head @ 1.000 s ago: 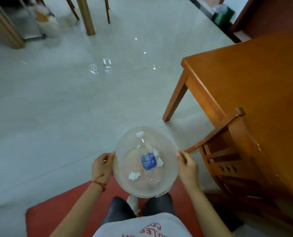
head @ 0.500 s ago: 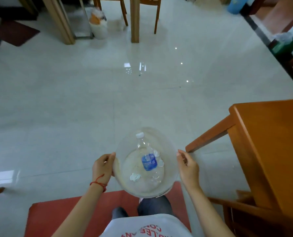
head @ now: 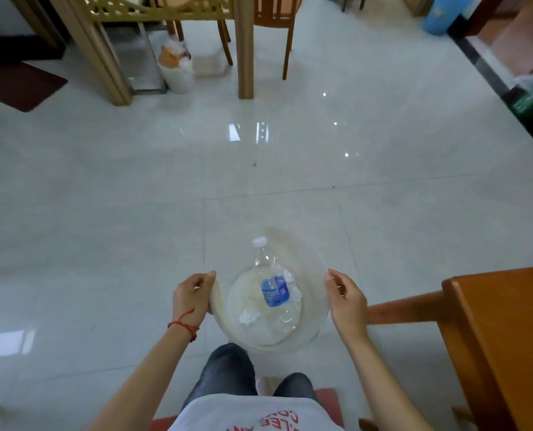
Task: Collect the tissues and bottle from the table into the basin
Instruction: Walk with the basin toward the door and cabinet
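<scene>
A clear round plastic basin [head: 316,272] is held in front of me above the floor. My left hand [head: 192,295] grips its left rim and my right hand [head: 346,298] grips its right rim. Inside lies a clear plastic bottle [head: 274,289] with a blue label and a white cap, its cap pointing away from me. One crumpled white tissue [head: 249,317] rests at the basin's near left, and another tissue [head: 291,279] sits beside the bottle on its right.
The orange wooden table [head: 507,337] stands at the lower right. Shiny pale floor tiles spread ahead. A white bin [head: 178,68] full of rubbish, wooden posts and chair legs [head: 287,42] are at the far end. A red mat [head: 329,402] lies under my feet.
The view has swung away from the table and moved forward; the table has slid to the right edge and the red mat has dropped behind. Both hands keep the same hold on the basin.
</scene>
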`<state>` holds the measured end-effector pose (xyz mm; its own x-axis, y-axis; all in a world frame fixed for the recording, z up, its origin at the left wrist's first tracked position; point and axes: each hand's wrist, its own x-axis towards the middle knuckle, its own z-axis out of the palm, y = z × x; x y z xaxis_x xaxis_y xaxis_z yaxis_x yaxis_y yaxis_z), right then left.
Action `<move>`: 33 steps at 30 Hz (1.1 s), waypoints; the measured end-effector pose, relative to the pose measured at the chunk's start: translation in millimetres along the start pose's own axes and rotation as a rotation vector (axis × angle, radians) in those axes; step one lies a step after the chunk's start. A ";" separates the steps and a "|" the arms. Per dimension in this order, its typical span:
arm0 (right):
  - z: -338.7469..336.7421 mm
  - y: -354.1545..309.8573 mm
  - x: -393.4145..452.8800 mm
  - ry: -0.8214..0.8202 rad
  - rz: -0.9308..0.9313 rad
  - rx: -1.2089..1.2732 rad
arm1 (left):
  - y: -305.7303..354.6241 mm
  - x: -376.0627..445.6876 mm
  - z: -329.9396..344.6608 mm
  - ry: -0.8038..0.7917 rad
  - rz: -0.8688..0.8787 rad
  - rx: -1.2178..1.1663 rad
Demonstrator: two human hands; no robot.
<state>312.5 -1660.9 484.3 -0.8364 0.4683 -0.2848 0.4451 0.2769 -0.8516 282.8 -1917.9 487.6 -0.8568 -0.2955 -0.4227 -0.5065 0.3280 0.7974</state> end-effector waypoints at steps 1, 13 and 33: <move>3.8 -4.8 12.1 0.014 0.011 0.007 | 7.9 15.3 3.5 -0.008 0.006 0.009; 41.7 -71.4 156.1 0.154 0.106 0.132 | 138.9 191.0 46.7 -0.160 0.118 0.109; -90.2 -64.2 338.5 0.648 0.317 0.340 | 344.7 289.8 316.3 -0.582 0.352 0.327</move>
<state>29.6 -1444.4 482.3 -0.2869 0.9057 -0.3121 0.4216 -0.1732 -0.8901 -170.7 -1606.8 503.8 -0.8404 0.3676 -0.3982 -0.1191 0.5916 0.7974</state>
